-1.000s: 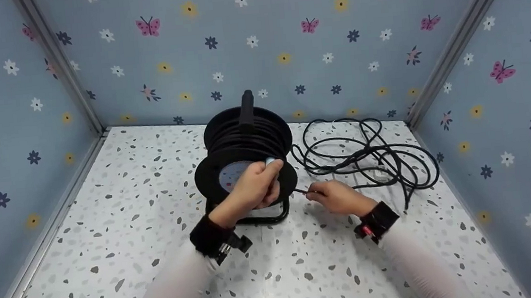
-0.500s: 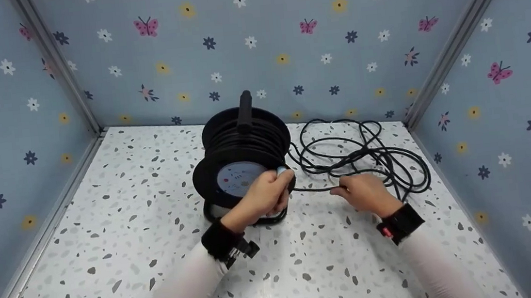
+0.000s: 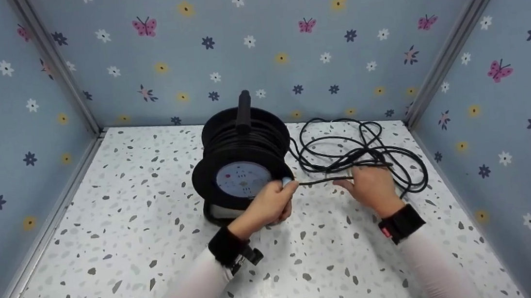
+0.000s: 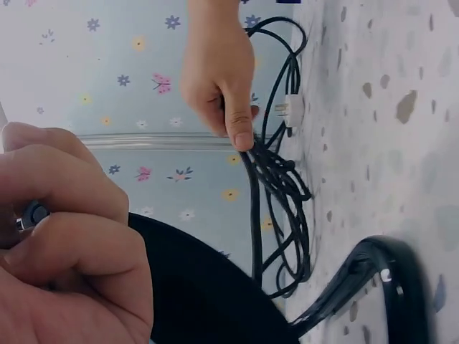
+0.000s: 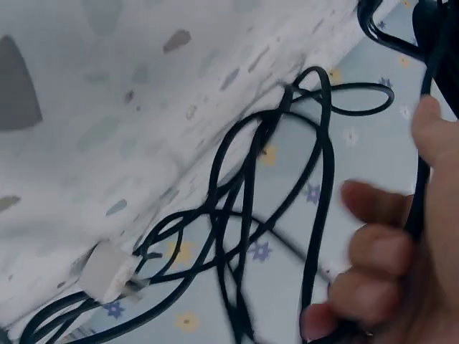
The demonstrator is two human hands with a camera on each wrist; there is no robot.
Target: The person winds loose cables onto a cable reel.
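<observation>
A black cable reel [image 3: 240, 144] stands upright on its tube frame [image 4: 376, 276] in the middle of the speckled floor. My left hand [image 3: 268, 206] grips the light blue crank knob [image 3: 287, 181] at the lower right of the reel's blue-grey face [image 3: 241, 179]. The left hand [image 4: 64, 258] fills the left wrist view's corner. A black cable [image 3: 317, 181] runs taut from the reel to my right hand [image 3: 370, 183], which pinches it. That right hand [image 4: 219, 72] shows thumb down on the cable. Behind it lies the loose cable pile [image 3: 367, 146] with a white plug [image 5: 107, 276].
Blue flowered walls [image 3: 284, 45] close the space on three sides, with metal corner posts [image 3: 459, 38]. The white speckled floor [image 3: 133, 239] stretches bare to the left and front of the reel. The reel's black carry handle [image 3: 244, 109] sticks up at the top.
My left hand has swung the knob from the upper right of the reel's face down to its lower right. My right hand has slid rightward along the cable towards the pile.
</observation>
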